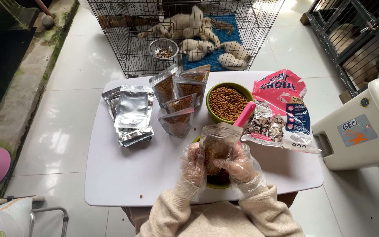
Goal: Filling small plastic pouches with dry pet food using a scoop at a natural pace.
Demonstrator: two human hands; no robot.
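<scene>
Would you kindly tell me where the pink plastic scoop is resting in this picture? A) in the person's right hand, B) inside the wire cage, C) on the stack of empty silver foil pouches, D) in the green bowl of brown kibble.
D: the pink plastic scoop leans on the rim of the green bowl of brown kibble, while both gloved hands hold a filled clear pouch.

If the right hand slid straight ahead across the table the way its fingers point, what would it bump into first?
The right hand points up-left, already pressed on the kibble-filled pouch it shares with the left hand. Past that, probably the small filled pouches, though depth is hard to judge.
</scene>
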